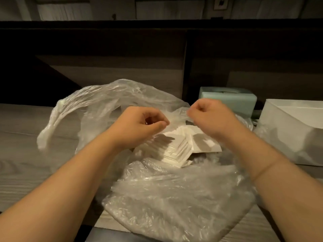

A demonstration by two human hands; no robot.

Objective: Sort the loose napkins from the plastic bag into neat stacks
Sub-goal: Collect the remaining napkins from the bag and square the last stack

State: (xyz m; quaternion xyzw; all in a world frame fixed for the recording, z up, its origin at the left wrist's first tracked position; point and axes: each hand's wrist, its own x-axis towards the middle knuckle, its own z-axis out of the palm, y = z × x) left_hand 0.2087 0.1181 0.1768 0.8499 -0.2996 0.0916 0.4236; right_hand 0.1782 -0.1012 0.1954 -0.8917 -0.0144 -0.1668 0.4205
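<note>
A: How many bags?
B: One bag [167, 198], one green box [232, 99], one white bin [286, 130].
A: Napkins?
B: One pile [176, 147]; too many to count.
A: Hands?
B: Two: left [139, 126], right [211, 117].

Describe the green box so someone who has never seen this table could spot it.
Start at the clear plastic bag in the middle of the table. Behind the right hand, against the dark back wall, sits the green box. The white bin beside it is bigger.
</note>
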